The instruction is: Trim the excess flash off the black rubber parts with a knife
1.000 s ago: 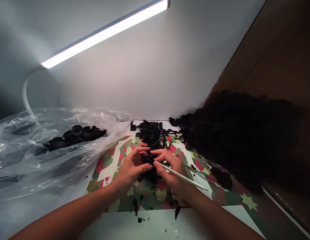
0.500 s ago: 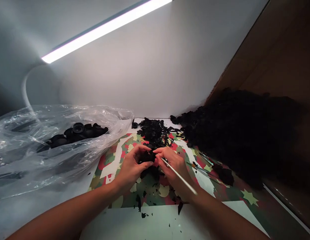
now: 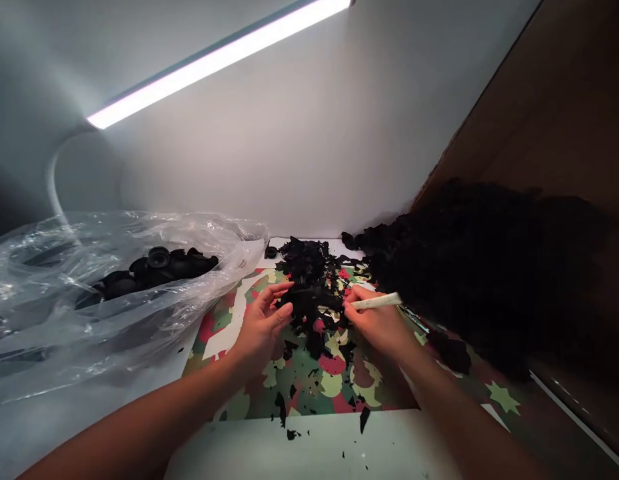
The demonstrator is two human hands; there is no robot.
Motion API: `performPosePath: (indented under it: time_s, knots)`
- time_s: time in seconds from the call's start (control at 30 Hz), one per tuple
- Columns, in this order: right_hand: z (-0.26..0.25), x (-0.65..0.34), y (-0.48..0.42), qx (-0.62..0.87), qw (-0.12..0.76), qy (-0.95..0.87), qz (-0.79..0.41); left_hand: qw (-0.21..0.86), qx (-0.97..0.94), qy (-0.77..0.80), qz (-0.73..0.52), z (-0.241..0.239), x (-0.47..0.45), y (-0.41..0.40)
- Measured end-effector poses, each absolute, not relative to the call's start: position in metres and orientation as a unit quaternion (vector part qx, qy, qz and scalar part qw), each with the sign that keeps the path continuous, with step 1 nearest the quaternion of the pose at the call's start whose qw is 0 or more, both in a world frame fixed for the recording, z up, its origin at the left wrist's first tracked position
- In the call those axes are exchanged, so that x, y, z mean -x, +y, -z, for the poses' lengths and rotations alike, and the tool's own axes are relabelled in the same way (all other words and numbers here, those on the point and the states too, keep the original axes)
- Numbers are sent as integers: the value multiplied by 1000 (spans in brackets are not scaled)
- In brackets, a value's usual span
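Observation:
My left hand (image 3: 263,323) is curved, thumb and fingers around a dark rounded black part (image 3: 288,300) that blends into the black scraps behind it. My right hand (image 3: 376,320) stands to the right, apart from that part. It grips a slim tool with a pale handle (image 3: 376,302), whose wide end points right; its working tip cannot be made out. Black scraps (image 3: 309,263) are heaped between and beyond the hands. Smaller flakes lie on the patterned green, red and cream sheet (image 3: 334,383) below.
On the left, a clear plastic bag (image 3: 154,327) holds several black round parts (image 3: 159,257). A large black pile (image 3: 489,267) rises at the right against a brown cardboard panel (image 3: 554,120). A thin metallic tool (image 3: 414,319) lies near my right wrist. Overhead hangs a lit lamp (image 3: 219,63).
My right hand has moved right, away from the black part, and the pale handle has swung from pointing toward me to pointing right. My left hand has shifted slightly left and its fingers look wider apart.

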State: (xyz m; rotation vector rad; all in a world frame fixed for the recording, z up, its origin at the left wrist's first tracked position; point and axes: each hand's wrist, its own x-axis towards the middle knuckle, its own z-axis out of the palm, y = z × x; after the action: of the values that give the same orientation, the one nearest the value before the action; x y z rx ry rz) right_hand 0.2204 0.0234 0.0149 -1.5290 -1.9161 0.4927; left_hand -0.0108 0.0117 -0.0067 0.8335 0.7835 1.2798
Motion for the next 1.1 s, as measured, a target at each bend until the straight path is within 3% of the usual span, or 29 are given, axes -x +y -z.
performPosePath:
  time_s: [0.17,0.27,0.5,0.67,0.9,1.0,1.1]
  knots:
    - [-34,-221,11,497,284,-723,-386,686,-315,329,-567,2,9,10]
    - [-36,-223,11,490,263,-730,-396,670,-358,337,-557,2,9,10]
    - [-22,-203,6,406,377,-712,-432,561,-488,408,-531,6,10,11]
    - [-18,-182,-5,426,387,-752,-322,386,-628,424,-526,7,10,10]
    - [-22,-193,1,432,371,-788,-233,69,-790,458,-402,13,12,6]
    - [-20,-194,1,424,372,-794,-225,41,-843,408,-349,11,12,5]
    - [-14,-189,1,431,382,-791,-206,93,-865,362,-336,7,9,6]
